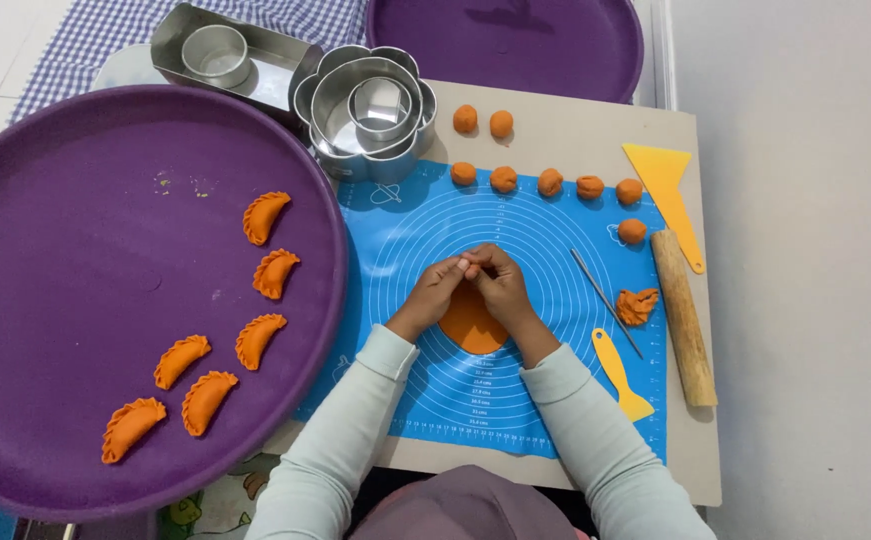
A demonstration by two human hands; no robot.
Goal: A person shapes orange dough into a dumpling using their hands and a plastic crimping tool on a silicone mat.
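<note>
My left hand and my right hand meet fingertip to fingertip over an orange dough piece on the blue silicone mat. Both pinch its far edge; the hands hide most of it. Several folded orange dumplings with crimped edges lie on the big purple tray to the left. Several orange dough balls sit along the mat's far edge.
Nested metal flower-shaped cutters and a metal tin stand at the back. A wooden rolling pin, yellow scraper, small yellow spatula, thin metal stick and dough scraps lie at right. A second purple tray sits behind.
</note>
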